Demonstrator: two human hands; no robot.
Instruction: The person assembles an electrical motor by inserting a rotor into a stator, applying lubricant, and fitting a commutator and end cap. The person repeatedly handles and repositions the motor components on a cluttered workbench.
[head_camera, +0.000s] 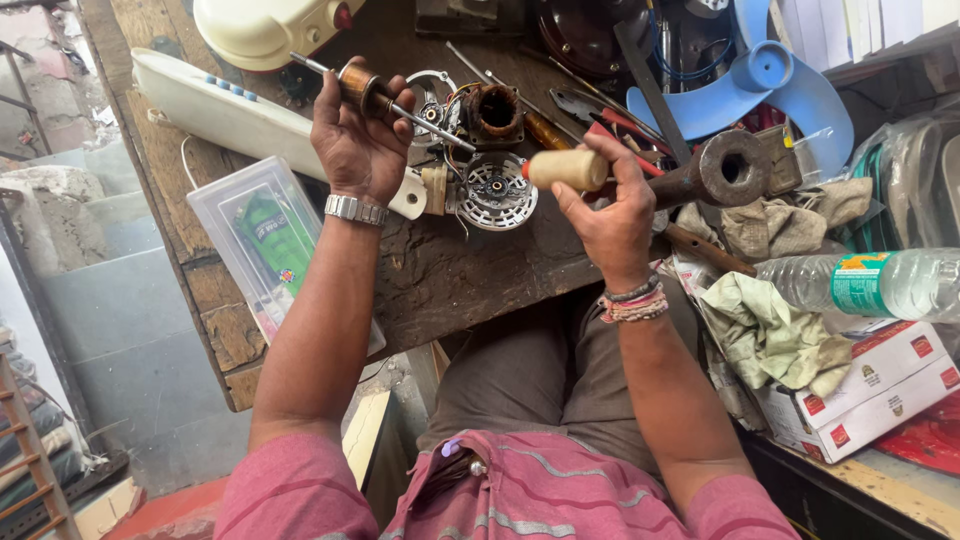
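My left hand (358, 140) is raised over the wooden workbench (440, 270) and grips a small motor rotor (362, 85), a brown cylinder on a thin steel shaft that sticks out both sides. My right hand (612, 215) holds a tool by its pale wooden handle (568, 168); the tool's working end is hidden behind the hand. Between the hands lie a round silver motor end cover (497, 192) and a copper-wound stator (492, 110).
A clear plastic box (262, 240) sits at the bench's left edge beside a long white casing (215, 110). A blue fan blade (752, 85), a heavy iron pipe piece (730, 170), rags (770, 335), a water bottle (865, 283) and cartons (870, 385) crowd the right side.
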